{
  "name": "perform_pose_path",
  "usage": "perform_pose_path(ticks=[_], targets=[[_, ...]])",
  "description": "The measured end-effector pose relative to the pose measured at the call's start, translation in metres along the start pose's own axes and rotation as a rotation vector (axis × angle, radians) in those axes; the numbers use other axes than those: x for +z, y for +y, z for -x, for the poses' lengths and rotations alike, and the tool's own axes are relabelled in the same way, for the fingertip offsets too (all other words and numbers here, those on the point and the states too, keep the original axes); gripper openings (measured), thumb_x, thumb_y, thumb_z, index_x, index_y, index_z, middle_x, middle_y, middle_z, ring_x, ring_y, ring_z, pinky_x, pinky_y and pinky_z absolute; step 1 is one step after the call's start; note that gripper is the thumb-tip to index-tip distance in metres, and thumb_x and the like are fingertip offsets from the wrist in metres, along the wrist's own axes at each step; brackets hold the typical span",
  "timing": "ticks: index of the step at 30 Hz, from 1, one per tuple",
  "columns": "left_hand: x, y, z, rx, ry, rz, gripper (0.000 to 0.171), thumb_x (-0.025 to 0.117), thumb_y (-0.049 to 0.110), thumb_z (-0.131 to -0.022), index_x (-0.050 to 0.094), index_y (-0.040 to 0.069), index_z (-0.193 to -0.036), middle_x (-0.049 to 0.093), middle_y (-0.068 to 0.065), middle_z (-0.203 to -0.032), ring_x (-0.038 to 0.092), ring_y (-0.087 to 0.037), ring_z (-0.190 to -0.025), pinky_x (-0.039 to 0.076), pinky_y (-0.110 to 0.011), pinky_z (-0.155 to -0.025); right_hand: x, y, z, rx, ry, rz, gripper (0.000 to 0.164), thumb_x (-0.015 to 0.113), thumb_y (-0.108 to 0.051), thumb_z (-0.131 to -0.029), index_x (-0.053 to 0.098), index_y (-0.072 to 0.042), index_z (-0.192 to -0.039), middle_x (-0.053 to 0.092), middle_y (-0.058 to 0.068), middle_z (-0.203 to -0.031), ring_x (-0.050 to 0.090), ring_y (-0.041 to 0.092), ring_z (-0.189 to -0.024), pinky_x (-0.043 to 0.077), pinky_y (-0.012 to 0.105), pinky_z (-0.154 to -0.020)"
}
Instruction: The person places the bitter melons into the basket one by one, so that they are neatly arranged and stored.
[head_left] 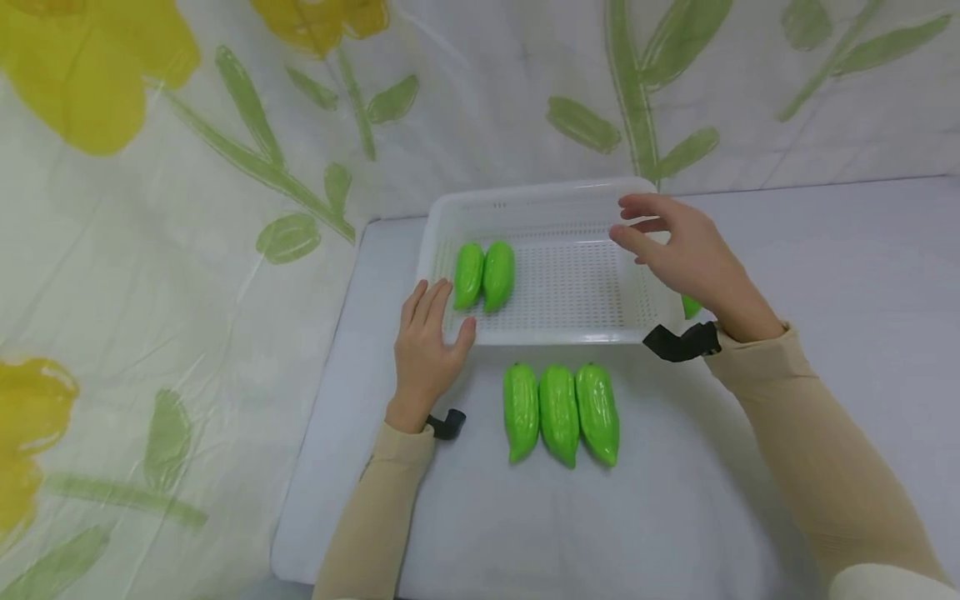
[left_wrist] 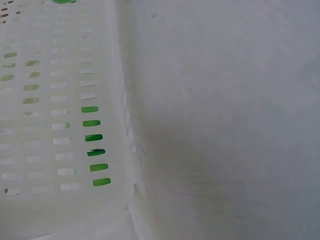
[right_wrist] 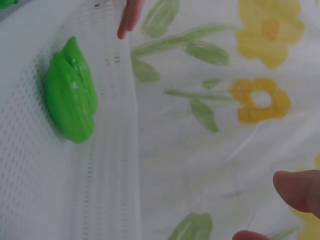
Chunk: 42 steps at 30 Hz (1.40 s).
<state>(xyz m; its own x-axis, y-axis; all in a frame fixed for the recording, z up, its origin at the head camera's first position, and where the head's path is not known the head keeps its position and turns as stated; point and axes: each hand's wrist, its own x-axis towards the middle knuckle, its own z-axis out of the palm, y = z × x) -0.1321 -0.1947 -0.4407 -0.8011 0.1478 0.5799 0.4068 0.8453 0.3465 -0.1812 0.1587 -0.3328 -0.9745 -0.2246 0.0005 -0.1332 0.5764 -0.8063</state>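
A white plastic basket (head_left: 555,337) with a perforated floor stands on the table. Two glossy green peppers (head_left: 498,275) lie side by side at its left end; the right wrist view shows these peppers (right_wrist: 71,97) overlapping. My left hand (head_left: 427,346) is at the basket's front left corner, fingers extended over the rim and thumb apart. Over the right rim hovers my right hand (head_left: 678,242), its fingers loosely bent with nothing between them. Three more green peppers (head_left: 558,414) lie in a row in front of the basket.
Part of another green pepper (head_left: 691,307) shows beside the basket's right side, mostly hidden by my right wrist. A flower-printed sheet (head_left: 480,108) hangs behind the table (head_left: 840,275) and down its left side. Black straps sit on both wrists.
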Motion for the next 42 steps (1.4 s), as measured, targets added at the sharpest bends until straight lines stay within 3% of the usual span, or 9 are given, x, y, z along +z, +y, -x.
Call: perform_pose_path(ticks=[5,12,21,25,27,29,31,35,42], targets=[[0.001,-0.001,0.002,-0.011,-0.005,-0.001,0.059,0.056,0.039,-0.099,0.059,-0.001,-0.142,0.062,-0.017,-0.145,0.046,-0.039,-0.146,0.044,-0.052,-0.118,-0.007,0.008,0.013,0.023,0.053,-0.033,0.065,0.059,-0.05,-0.102,0.046,-0.019,-0.157,0.053,0.007,-0.155,0.06,0.03,-0.129,0.052,0.013,-0.075],[0.003,-0.001,0.002,-0.005,0.004,0.007,0.058,0.056,0.039,-0.099,0.059,0.001,-0.142,0.062,-0.016,-0.145,0.046,-0.038,-0.146,0.044,-0.052,-0.117,-0.021,0.024,0.021,0.08,0.122,-0.061,0.061,0.059,-0.048,-0.102,0.047,-0.023,-0.157,0.054,0.008,-0.153,0.063,0.013,-0.114,0.054,0.013,-0.075],[0.002,-0.001,0.002,-0.002,0.01,0.007,0.058,0.056,0.04,-0.099,0.06,0.001,-0.142,0.063,-0.016,-0.144,0.046,-0.039,-0.146,0.044,-0.052,-0.117,-0.036,0.043,0.023,0.136,0.146,-0.036,0.063,0.057,-0.05,-0.102,0.046,-0.024,-0.158,0.053,0.01,-0.155,0.06,-0.002,-0.104,0.051,0.013,-0.076],[0.002,-0.001,0.002,-0.01,0.001,0.011,0.059,0.055,0.041,-0.099,0.059,0.001,-0.142,0.063,-0.017,-0.144,0.045,-0.038,-0.147,0.045,-0.053,-0.117,-0.041,0.048,0.022,0.146,0.145,-0.015,0.064,0.057,-0.051,-0.102,0.045,-0.022,-0.159,0.052,0.01,-0.156,0.059,-0.005,-0.1,0.049,0.012,-0.074],[0.002,-0.001,0.002,-0.009,0.001,0.01,0.059,0.055,0.041,-0.099,0.059,0.001,-0.143,0.063,-0.017,-0.144,0.045,-0.038,-0.147,0.045,-0.053,-0.117,-0.043,0.05,0.022,0.154,0.144,0.001,0.066,0.057,-0.052,-0.102,0.044,-0.022,-0.159,0.051,0.01,-0.157,0.062,0.001,-0.103,0.05,0.012,-0.073],[0.002,-0.001,0.002,-0.006,0.007,0.011,0.059,0.056,0.04,-0.099,0.059,0.001,-0.142,0.063,-0.016,-0.144,0.045,-0.039,-0.146,0.045,-0.053,-0.117,-0.044,0.053,0.02,0.165,0.15,0.037,0.067,0.055,-0.053,-0.102,0.043,-0.021,-0.16,0.049,0.011,-0.159,0.065,0.014,-0.11,0.053,0.02,-0.079],[0.002,-0.002,0.002,0.001,0.016,0.012,0.058,0.056,0.04,-0.098,0.06,0.001,-0.142,0.063,-0.016,-0.143,0.046,-0.039,-0.146,0.045,-0.053,-0.116,-0.044,0.058,0.018,0.163,0.163,0.07,0.069,0.054,-0.053,-0.102,0.042,-0.018,-0.16,0.047,0.012,-0.161,0.062,0.029,-0.124,0.056,0.037,-0.091],[0.002,-0.001,0.002,0.002,0.021,0.019,0.058,0.057,0.039,-0.098,0.06,0.001,-0.141,0.064,-0.016,-0.143,0.047,-0.039,-0.145,0.045,-0.053,-0.116,-0.042,0.067,0.014,0.151,0.176,0.126,0.071,0.053,-0.052,-0.103,0.04,-0.011,-0.16,0.044,0.017,-0.162,0.047,0.048,-0.14,0.04,0.072,-0.105],[0.003,-0.002,0.001,-0.012,-0.011,0.004,0.059,0.053,0.042,-0.099,0.059,0.001,-0.142,0.063,-0.016,-0.144,0.045,-0.038,-0.147,0.042,-0.05,-0.119,-0.04,0.081,0.005,0.182,0.13,0.131,0.073,0.05,-0.054,-0.104,0.039,-0.008,-0.16,0.043,0.02,-0.162,0.048,0.05,-0.139,0.042,0.072,-0.102]])
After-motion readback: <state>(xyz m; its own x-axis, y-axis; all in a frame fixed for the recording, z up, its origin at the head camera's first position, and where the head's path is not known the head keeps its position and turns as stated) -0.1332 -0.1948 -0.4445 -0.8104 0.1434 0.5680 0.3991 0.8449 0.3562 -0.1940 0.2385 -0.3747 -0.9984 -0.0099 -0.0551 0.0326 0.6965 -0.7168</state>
